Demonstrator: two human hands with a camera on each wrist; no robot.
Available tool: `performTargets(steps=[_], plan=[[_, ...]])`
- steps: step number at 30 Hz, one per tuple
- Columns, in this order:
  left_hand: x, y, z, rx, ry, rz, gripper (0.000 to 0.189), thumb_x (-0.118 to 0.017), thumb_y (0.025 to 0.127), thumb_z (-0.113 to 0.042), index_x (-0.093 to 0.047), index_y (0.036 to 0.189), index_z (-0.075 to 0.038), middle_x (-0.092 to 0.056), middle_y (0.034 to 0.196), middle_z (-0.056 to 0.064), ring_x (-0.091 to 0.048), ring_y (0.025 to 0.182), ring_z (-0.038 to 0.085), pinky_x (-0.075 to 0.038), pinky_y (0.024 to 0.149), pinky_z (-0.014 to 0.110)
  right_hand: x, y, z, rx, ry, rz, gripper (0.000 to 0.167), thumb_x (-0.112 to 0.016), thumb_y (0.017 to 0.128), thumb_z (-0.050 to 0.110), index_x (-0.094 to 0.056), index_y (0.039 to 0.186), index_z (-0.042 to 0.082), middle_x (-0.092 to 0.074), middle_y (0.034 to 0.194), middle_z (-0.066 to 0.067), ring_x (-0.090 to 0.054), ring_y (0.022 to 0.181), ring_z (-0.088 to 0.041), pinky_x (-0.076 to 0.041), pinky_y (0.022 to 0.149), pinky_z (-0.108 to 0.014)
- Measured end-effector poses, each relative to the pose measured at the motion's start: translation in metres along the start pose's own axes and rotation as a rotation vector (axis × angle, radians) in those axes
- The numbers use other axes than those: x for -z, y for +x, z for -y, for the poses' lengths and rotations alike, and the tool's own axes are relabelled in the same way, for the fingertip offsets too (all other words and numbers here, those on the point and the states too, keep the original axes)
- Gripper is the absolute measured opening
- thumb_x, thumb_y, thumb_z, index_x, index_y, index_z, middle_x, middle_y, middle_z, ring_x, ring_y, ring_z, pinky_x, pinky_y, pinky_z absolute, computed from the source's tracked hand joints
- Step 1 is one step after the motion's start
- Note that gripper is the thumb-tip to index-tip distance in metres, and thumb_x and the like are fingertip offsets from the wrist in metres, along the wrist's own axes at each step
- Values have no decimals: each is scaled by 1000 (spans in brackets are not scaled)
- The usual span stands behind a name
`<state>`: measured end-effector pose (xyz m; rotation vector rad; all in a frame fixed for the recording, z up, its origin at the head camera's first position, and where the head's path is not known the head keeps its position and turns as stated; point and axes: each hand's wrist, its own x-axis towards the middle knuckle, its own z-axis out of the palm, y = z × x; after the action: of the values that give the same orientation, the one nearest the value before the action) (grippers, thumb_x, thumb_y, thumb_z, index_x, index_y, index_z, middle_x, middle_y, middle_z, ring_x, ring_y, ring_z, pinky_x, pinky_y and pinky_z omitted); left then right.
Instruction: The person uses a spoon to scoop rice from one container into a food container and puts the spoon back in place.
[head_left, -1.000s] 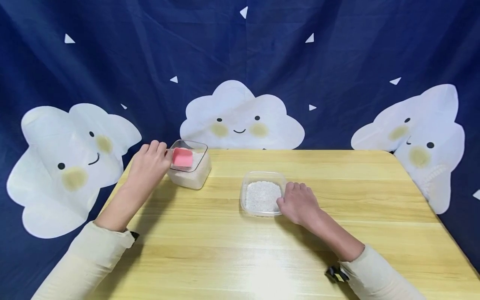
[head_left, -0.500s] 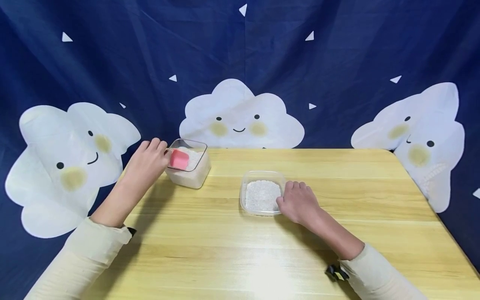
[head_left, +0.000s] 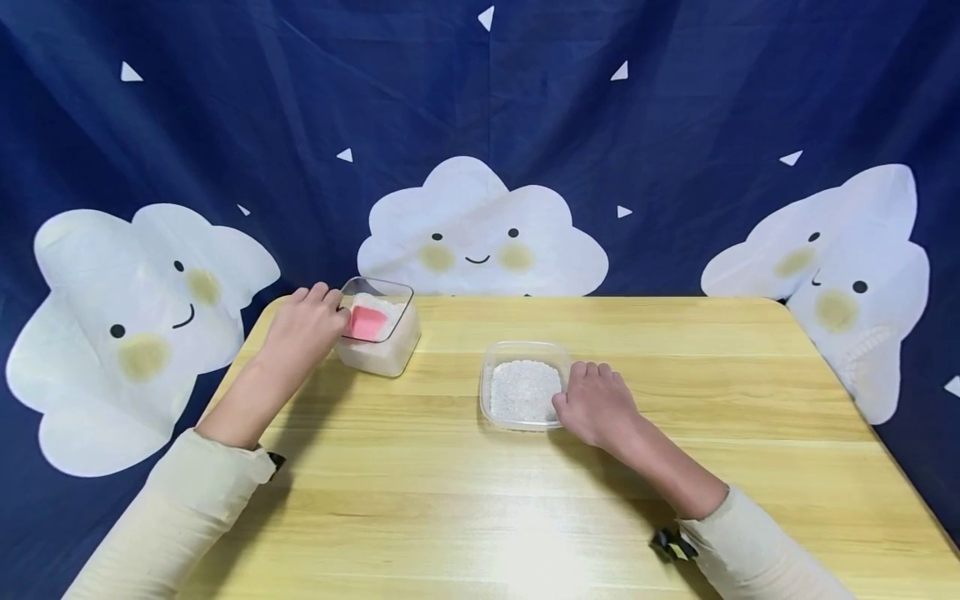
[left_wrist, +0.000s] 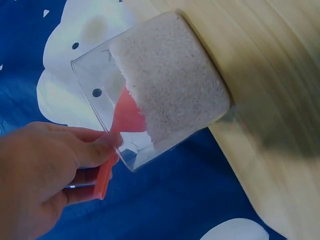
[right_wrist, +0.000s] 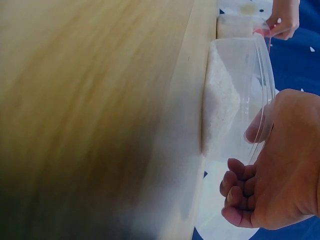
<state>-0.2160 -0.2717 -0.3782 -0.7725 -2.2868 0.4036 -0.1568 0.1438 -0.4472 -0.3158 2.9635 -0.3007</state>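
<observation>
My left hand [head_left: 303, 329] grips the handle of a pink scoop [left_wrist: 127, 112] between thumb and fingers. The scoop's head dips into the rice [left_wrist: 170, 75] in a tall clear canister [head_left: 377, 358], its handle passing over the rim. Part of the head is buried in the grains. Toward the middle of the table, my right hand [head_left: 600, 404] holds the near right rim of a low clear plastic food container [head_left: 487, 400]. In the right wrist view, the thumb lies inside its wall while the other fingers curl outside. A mound of rice [right_wrist: 220, 100] covers the container's bottom.
Both containers stand on a light wooden table [head_left: 450, 500], the canister close to the back left edge. Behind the table hangs a dark blue curtain [head_left: 420, 92] with white cloud faces. Bare tabletop lies between the two containers and in front of them.
The left hand has shifted slightly left, then back to the right, and the scoop's head now sits lower in the rice. The right hand and food container have stayed put.
</observation>
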Motion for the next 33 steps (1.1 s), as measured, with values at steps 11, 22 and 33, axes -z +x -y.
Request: performTargets(steps=[11, 22, 33], plan=[[-3, 1, 6, 146, -167, 309, 8, -70, 88, -9, -77, 86, -5, -67, 85, 17, -59, 80, 36, -50, 68, 48, 0, 1, 0, 1, -1, -6, 42, -39, 97, 28, -53, 108, -10, -57, 101, -21, -55, 98, -38, -46, 94, -54], [-6, 4, 7, 216, -256, 379, 15, -66, 94, -12, -81, 94, -7, -70, 90, 17, -57, 85, 35, -53, 70, 50, -1, 1, 0, -4, 7, -5, 43, -39, 97, 30, -53, 108, -10, -57, 103, -23, -55, 101, -39, -46, 95, -54], [-8, -1, 7, 265, -315, 319, 10, -71, 90, -2, -80, 94, -5, -71, 92, 18, -56, 88, 38, -55, 69, 51, -1, 1, 1, -6, 6, -14, 40, -40, 98, 29, -53, 107, -8, -58, 104, -23, -56, 103, -40, -47, 96, -55]])
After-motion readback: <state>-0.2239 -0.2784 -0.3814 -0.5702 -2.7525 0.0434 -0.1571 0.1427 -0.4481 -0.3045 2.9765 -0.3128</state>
